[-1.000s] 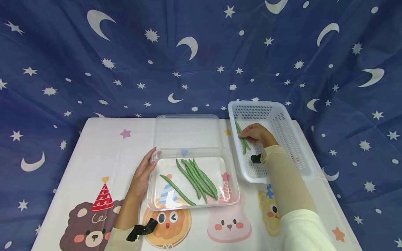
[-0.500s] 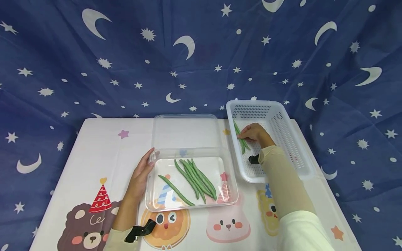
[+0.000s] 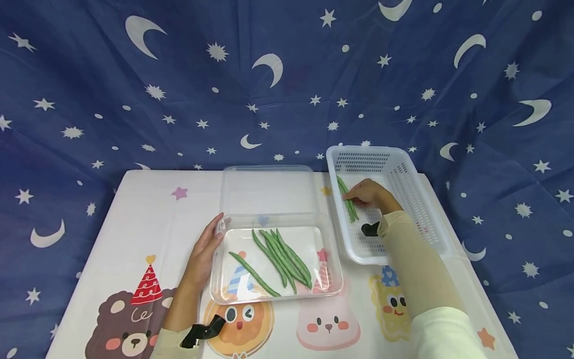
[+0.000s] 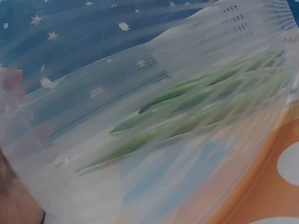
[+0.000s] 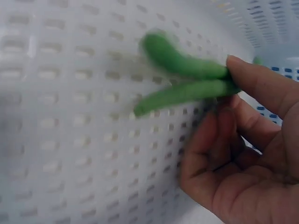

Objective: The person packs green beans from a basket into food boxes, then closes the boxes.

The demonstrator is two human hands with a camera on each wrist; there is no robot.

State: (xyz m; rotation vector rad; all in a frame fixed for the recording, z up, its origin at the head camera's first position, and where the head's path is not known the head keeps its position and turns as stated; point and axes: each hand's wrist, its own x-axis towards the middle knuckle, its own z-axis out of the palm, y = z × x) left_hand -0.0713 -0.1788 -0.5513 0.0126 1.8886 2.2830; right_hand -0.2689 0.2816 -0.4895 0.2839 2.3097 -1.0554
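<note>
White basket point(image 3: 405, 194): perforated plastic, at 2 o'clock on desk, long axis running front to back.
Basket beans point(image 3: 349, 203): two green beans inside basket, along its L wall; in the right wrist view they point(image 5: 187, 79) lie side by side against the perforated wall.
R hand point(image 3: 367, 192): inside basket, fingertips point(image 5: 243, 70) closed onto the beans' ends, pinching them; remaining fingers curled under. Pale sleeve runs back to 5 o'clock.
L hand point(image 3: 204, 249): on desk at 8 o'clock, fingers straight and relaxed, resting against L wall of clear tray; holds nothing.
Clear tray point(image 3: 329, 286): transparent plastic, desk centre, just L of basket, not touching it as far as can be told.
Tray beans point(image 3: 280, 257): approx. five beans inside tray, a bundle slanting from 11 to 5 o'clock, one lone bean point(image 3: 253, 273) apart at its L. In the left wrist view they point(image 4: 187, 112) show blurred through the tray wall.
Clear lid point(image 3: 268, 189): lies flat at 12 o'clock, directly behind tray.
Desk point(image 3: 148, 214): white cloth w/ cartoon animals and stars.
Backdrop point(image 3: 179, 75): blue fabric w/ moons and stars.
</note>
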